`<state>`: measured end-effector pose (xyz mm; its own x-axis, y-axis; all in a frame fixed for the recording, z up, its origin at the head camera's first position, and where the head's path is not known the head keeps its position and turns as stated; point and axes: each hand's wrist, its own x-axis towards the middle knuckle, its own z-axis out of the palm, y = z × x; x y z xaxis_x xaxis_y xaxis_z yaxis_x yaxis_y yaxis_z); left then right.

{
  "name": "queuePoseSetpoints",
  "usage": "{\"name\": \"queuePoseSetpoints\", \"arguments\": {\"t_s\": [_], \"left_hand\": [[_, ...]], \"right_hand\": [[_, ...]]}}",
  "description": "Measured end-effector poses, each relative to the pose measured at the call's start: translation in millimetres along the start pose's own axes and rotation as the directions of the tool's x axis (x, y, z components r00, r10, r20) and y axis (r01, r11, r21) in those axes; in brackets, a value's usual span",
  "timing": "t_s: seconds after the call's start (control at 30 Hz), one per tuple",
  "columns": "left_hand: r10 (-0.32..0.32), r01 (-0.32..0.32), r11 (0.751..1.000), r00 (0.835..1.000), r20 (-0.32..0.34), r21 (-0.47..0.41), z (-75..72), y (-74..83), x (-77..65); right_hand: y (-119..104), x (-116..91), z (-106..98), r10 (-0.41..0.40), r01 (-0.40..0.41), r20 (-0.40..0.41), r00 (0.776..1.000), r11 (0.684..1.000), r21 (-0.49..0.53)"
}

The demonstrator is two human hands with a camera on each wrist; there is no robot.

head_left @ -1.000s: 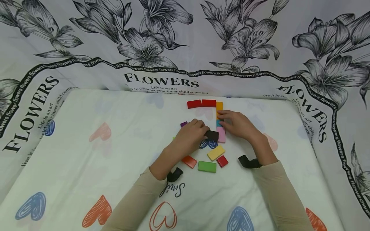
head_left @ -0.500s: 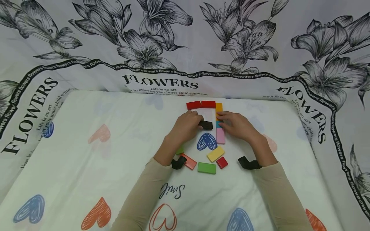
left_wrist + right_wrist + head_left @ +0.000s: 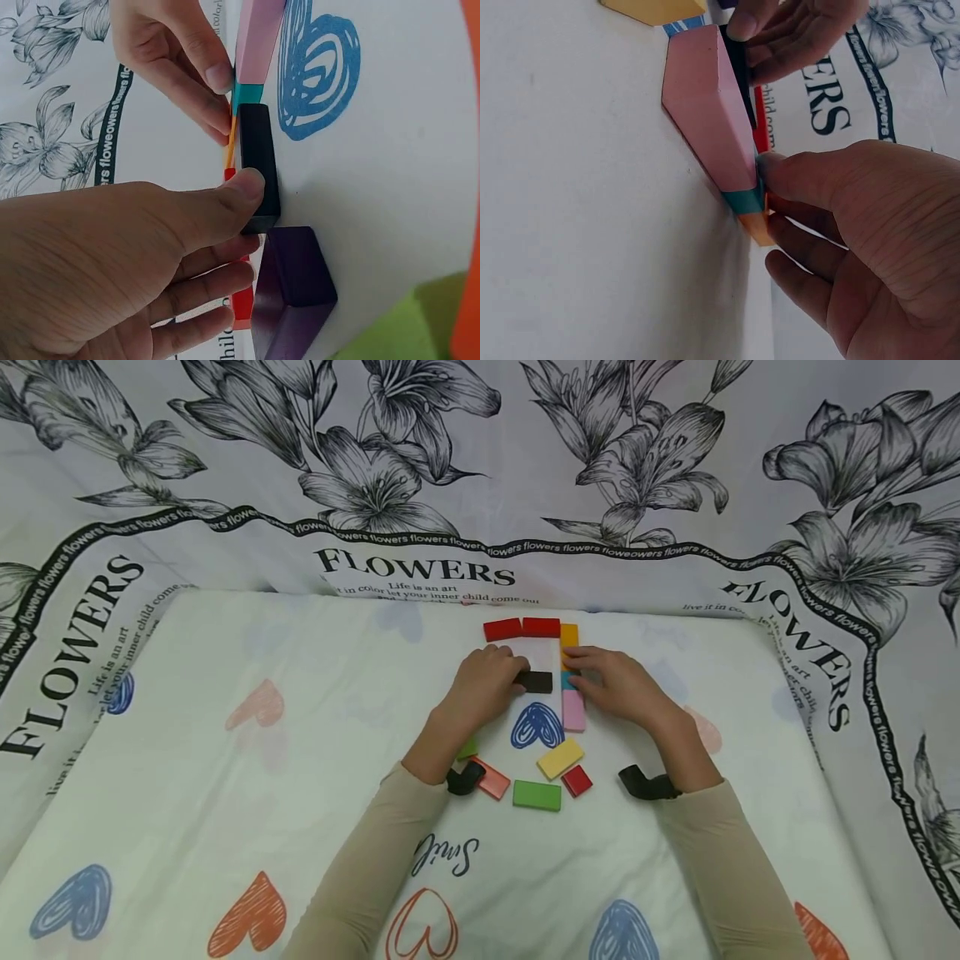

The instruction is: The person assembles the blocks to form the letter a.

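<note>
My left hand pinches a black block, thumb on one face, the other fingers beyond it. The block lies crosswise inside the column of blocks, its right end close to the teal block. My right hand rests thumb and fingertips against this column, touching the teal block and the orange block. The pink block continues the column nearer me. Two red blocks form a row at its far end. Beside my left fingers sits a purple block, hidden in the head view.
Nearer me lie a yellow block, a small red block, a green block and an orange-red block. A lime-green block is partly behind my left wrist. A patterned cloth covers the surface.
My left hand has carried the black block away from me and slightly left, from beside the pink block to near the teal one, then stayed there. My right hand has kept its place.
</note>
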<state>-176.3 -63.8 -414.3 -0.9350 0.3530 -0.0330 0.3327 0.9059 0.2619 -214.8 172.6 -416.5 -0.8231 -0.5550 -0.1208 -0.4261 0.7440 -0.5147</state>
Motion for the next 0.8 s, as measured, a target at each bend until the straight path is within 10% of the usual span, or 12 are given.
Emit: {"name": "queuePoseSetpoints", "arguments": {"t_s": [0.8], "left_hand": [[-0.069, 0.068, 0.996, 0.998, 0.009, 0.056, 4.7, 13.5, 7.5]], "right_hand": [[-2.8, 0.8, 0.1, 0.019, -0.019, 0.001, 1.000, 1.000, -0.003]]}}
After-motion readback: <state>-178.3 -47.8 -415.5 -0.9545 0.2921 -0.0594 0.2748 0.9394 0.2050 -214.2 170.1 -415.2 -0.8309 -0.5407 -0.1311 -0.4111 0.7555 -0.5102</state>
